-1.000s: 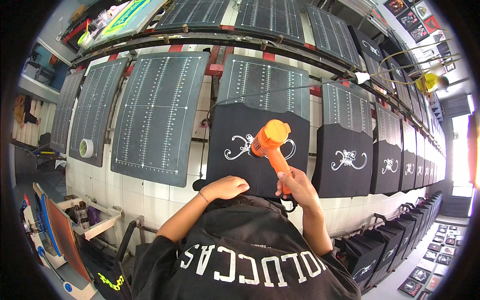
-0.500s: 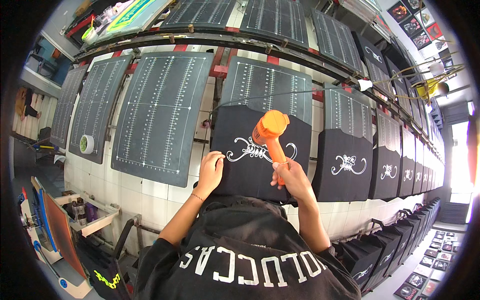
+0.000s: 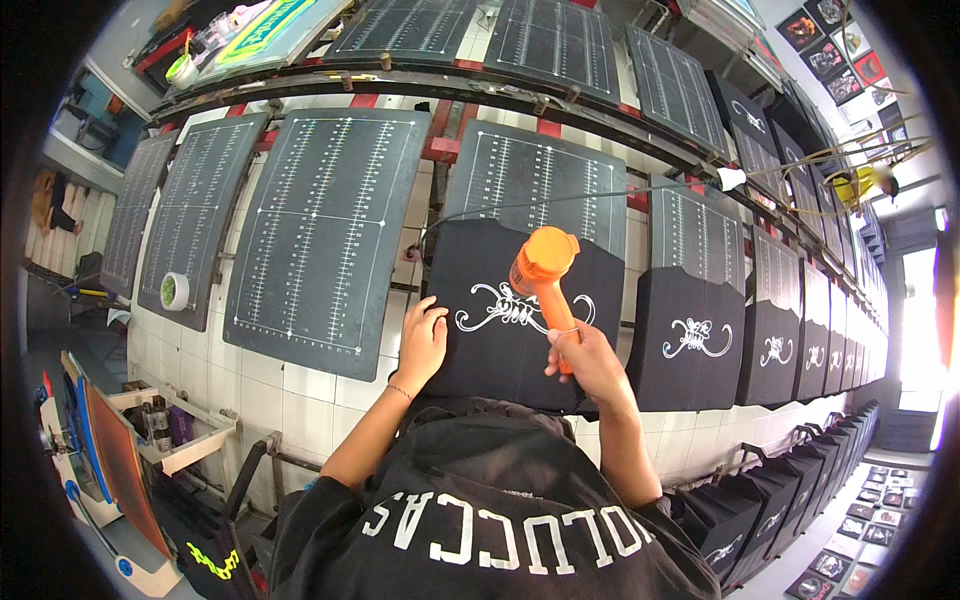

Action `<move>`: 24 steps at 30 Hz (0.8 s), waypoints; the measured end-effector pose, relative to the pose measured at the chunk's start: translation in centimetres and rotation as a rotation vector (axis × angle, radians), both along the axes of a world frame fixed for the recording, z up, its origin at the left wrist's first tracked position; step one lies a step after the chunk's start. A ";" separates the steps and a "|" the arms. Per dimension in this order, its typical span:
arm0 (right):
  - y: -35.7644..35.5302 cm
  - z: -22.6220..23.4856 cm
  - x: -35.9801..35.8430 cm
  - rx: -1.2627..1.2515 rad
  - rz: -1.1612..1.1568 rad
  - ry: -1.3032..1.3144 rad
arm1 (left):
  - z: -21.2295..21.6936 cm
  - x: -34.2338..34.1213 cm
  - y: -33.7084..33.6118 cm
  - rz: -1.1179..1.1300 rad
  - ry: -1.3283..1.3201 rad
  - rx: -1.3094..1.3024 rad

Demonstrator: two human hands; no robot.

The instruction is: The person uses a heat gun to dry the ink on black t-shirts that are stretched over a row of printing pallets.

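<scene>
1. The black garment [image 3: 520, 310] is soft, matte cloth pulled flat over a rectangular board, its lower edge hanging below the board. It sits in the middle of a long row of boards, and every place below is given from it.
2. On its chest is a white printed ornament [image 3: 505, 308], a curling, symmetrical flourish with thin lines, partly hidden by the tool.
3. The orange heat gun [image 3: 543, 268] is hard, smooth plastic with a stubby round barrel and a straight grip; it hovers just over the ornament, nozzle toward the cloth. A thin cable [image 3: 600, 195] runs from it up and to the right.
4. The right hand [image 3: 587, 362] is wrapped tight round the gun's handle, at the garment's lower right.
5. The left hand [image 3: 423, 340] lies flat, fingers spread, on the garment's left edge, clasping nothing.
6. Left of the garment, a bare dark board [image 3: 320, 230] shows white ruled grid lines on a smooth surface; farther left lies a roll of tape [image 3: 174, 291].
7. Right of it, another black garment [image 3: 695, 335] carries the same white flourish.
</scene>
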State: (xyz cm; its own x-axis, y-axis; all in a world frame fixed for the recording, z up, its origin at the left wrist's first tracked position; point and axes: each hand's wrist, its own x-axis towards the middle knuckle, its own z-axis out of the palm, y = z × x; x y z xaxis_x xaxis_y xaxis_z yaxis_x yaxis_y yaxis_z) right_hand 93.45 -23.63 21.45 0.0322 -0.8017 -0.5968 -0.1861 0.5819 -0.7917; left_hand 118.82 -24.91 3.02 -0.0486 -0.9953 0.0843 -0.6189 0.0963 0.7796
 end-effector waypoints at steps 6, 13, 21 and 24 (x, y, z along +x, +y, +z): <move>0.5 -0.2 -1.4 0.009 -0.062 0.043 | -0.6 -0.3 -0.3 -0.020 -0.043 -0.014; 0.7 -1.1 -2.6 -0.008 -0.124 0.023 | -2.0 -1.0 -1.7 -0.119 -0.149 0.006; 1.0 -1.2 -3.3 -0.003 -0.195 -0.036 | -2.9 -1.3 -2.8 -0.121 -0.240 -0.043; 1.5 -0.9 -2.4 -0.032 -0.167 0.047 | -3.1 -1.3 -2.8 -0.124 -0.232 -0.049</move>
State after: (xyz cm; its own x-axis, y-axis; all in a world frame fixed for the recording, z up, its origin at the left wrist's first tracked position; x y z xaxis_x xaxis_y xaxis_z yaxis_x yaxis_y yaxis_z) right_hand 91.07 -22.17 20.56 -0.1304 -0.8122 -0.5686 -0.1267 0.5824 -0.8030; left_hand 117.54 -27.75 -0.10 -0.1939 -0.9754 0.1045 -0.7614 0.2168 0.6109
